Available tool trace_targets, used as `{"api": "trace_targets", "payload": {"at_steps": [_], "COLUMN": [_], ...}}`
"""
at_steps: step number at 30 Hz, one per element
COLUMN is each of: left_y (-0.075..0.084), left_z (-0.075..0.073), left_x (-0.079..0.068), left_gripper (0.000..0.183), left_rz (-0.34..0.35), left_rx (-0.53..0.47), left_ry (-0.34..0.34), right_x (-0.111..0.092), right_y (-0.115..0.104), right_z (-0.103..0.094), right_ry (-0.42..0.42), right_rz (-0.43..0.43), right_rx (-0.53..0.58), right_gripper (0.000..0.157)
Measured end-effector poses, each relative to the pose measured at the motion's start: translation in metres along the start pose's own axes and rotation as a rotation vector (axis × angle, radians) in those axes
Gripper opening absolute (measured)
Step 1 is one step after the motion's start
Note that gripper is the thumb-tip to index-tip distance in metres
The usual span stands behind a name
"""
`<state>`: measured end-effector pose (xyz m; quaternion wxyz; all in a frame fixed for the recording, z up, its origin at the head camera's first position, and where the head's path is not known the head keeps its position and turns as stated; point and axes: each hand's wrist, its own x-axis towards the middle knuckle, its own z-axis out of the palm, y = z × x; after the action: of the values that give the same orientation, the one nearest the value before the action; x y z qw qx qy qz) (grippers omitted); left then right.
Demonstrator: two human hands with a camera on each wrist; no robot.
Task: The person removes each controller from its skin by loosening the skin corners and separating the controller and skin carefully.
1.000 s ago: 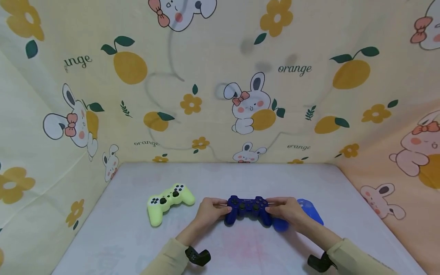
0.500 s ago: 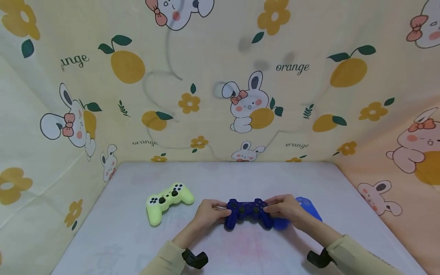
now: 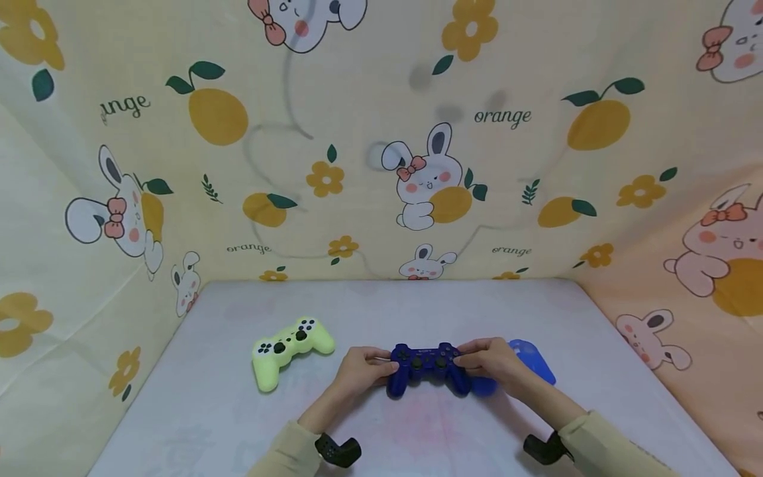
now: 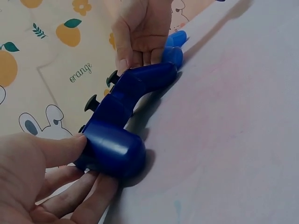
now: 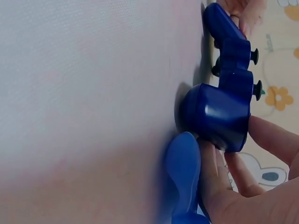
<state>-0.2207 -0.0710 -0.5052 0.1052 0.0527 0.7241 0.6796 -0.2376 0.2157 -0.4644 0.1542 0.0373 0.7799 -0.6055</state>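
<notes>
A dark blue game controller (image 3: 424, 363) lies in the middle of the white table, buttons and thumbsticks up, held between both hands. My left hand (image 3: 361, 368) grips its left side, thumb on the top face and fingers at the side and beneath, as the left wrist view shows. On the opposite side my right hand (image 3: 495, 361) pinches it the same way. Close to the right grip is a lighter blue piece (image 5: 184, 161) with a rounded, grip-shaped end. From above, the right hand partly covers this piece.
Left of the hands a pale yellow-green game controller (image 3: 292, 348) rests at an angle on the table (image 3: 381, 305). Patterned cloth (image 3: 357, 132) with rabbits and oranges rises behind the table and along both sides.
</notes>
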Motion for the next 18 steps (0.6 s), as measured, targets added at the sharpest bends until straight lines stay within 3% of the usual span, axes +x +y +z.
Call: {"api": "trace_targets", "payload": {"at_steps": [10,18], "left_y": [0.005,0.004], "left_z": [0.001,0.004], "left_x": [-0.004,-0.015], "left_gripper": [0.036,0.04], "left_rz": [0.036,0.088], "left_rx": [-0.015,0.08], "left_ry": [0.013,0.114], "right_x": [-0.006,-0.025], "right_y": [0.001,-0.01], "right_z": [0.003,0.011], "right_ry": [0.048,0.185], "right_rz": [-0.02,-0.112], "right_rx": [0.041,-0.003], "right_gripper": [0.038,0.039]}}
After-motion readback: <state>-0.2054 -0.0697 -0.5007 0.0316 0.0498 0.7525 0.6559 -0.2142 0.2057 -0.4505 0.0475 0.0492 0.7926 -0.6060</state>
